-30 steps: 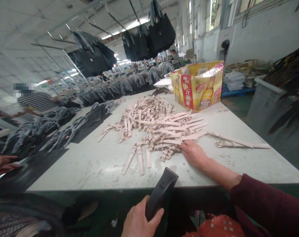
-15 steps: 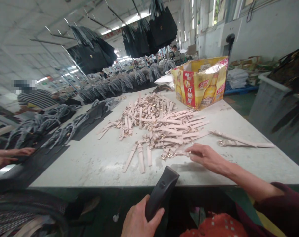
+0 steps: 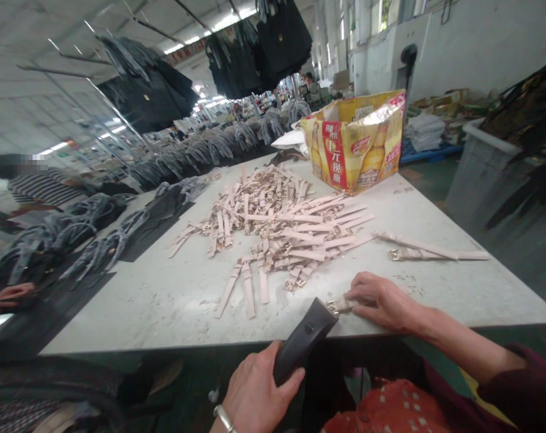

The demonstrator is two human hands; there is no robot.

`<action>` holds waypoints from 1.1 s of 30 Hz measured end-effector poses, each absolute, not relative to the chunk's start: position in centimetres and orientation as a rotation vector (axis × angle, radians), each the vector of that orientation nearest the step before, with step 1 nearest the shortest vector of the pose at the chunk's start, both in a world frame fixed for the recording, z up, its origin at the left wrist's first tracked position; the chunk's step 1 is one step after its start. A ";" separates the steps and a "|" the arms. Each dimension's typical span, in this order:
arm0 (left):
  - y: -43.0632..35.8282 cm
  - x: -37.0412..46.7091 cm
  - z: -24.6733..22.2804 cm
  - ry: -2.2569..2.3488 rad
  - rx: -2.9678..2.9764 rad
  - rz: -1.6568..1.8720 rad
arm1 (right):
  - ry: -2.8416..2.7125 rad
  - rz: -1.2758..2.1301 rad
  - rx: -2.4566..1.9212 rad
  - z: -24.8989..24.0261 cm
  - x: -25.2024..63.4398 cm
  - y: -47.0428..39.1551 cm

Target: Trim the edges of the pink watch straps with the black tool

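Observation:
My left hand (image 3: 255, 388), with a bangle at the wrist, is wrapped round a black electric clipper (image 3: 303, 341), its head tilted up over the table's front edge. My right hand (image 3: 383, 300) pinches a pale pink buckle strap (image 3: 344, 305). The strap's metal buckle sits right at the clipper's head; whether they touch I cannot tell. Most of this strap is hidden by the fingers. Just beyond lies a heap of similar pink straps (image 3: 273, 210) with gold-coloured buckles. A separate pair of straps (image 3: 429, 251) rests to the right of the heap.
A yellow beer carton (image 3: 354, 147) stands at the back of the white table (image 3: 165, 313). Black bag pieces with wrapped handles (image 3: 119, 240) line the left side, where a co-worker's hand (image 3: 11, 297) shows. Black bags (image 3: 284, 45) hang above. A grey bin (image 3: 471, 168) stands at right.
My right hand has drawn a strap out of the heap, toward me. The clipper in my left hand has moved slightly up and right, to the buckle. The view has shifted slightly.

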State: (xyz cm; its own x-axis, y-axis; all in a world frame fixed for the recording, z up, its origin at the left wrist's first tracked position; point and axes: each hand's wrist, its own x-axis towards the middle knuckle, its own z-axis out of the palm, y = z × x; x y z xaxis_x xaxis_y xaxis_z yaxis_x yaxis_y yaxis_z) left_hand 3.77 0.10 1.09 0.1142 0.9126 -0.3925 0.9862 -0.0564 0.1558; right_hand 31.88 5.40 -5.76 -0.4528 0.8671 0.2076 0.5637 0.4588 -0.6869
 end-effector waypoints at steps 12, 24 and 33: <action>3.1 6.2 3.1 1.782 2.192 -0.429 | -2.140 0.769 -1.191 -5.7 31.6 5.4; 2.4 5.3 2.7 1.789 2.229 -0.466 | -2.213 0.675 -1.154 -6.3 31.3 5.1; 2.4 5.5 2.4 1.772 2.225 -0.410 | -2.257 0.730 -1.160 -5.6 30.3 5.9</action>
State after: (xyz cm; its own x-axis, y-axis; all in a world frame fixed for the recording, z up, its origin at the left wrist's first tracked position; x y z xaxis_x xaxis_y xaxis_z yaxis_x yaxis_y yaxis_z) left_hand 5.55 2.42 2.45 0.2131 0.9001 -0.3800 0.9756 -0.2173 0.0323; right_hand 30.29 5.92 -5.60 -0.5148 0.8377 0.1824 0.5719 0.4941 -0.6548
